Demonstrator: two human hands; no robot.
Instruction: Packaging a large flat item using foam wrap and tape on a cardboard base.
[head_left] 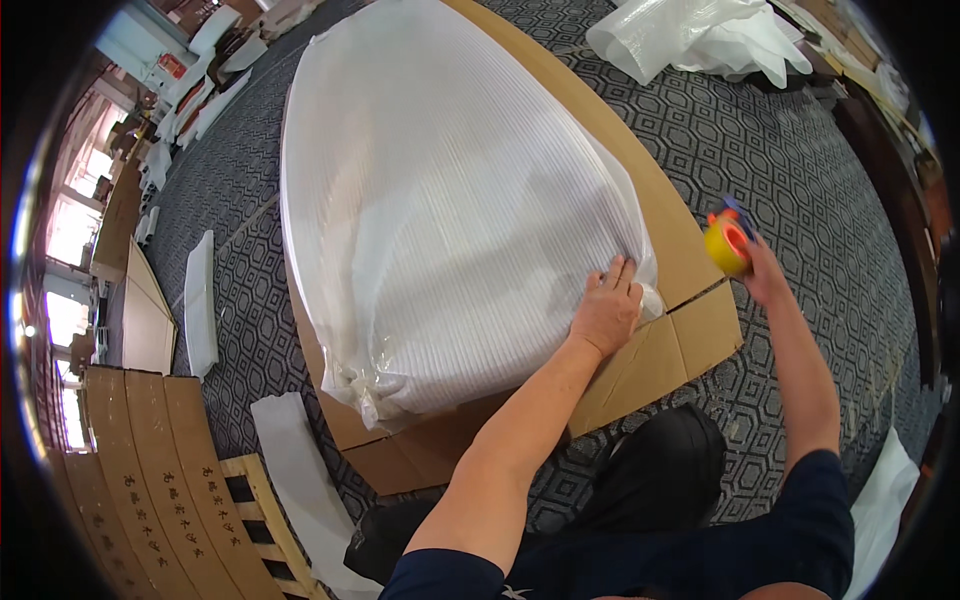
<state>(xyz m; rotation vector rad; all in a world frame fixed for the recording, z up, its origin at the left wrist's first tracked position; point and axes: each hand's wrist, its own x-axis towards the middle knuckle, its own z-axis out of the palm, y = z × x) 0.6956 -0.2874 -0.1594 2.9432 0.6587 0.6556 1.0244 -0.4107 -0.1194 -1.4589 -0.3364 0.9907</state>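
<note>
A large object wrapped in white ribbed foam sheet (pixel 450 200) lies on an opened-out cardboard sheet (pixel 660 215) in front of me. My left hand (pixel 608 305) presses down on the wrap near its right near corner, fingers laid on the folded foam. To the right, above the carpet, my right hand (pixel 766 277) grips a tape dispenser (pixel 731 243) with a yellow roll and orange and blue parts. A gathered, shiny bunch of wrap (pixel 370 395) shows at the left near corner. What the foam covers is hidden.
Patterned dark carpet (pixel 800 170) surrounds the cardboard. Crumpled white wrap (pixel 700 40) lies at the far right. White foam strips (pixel 201 300) lie on the left, with long brown cartons (pixel 150 480) beside a wooden pallet (pixel 262 520) at the near left.
</note>
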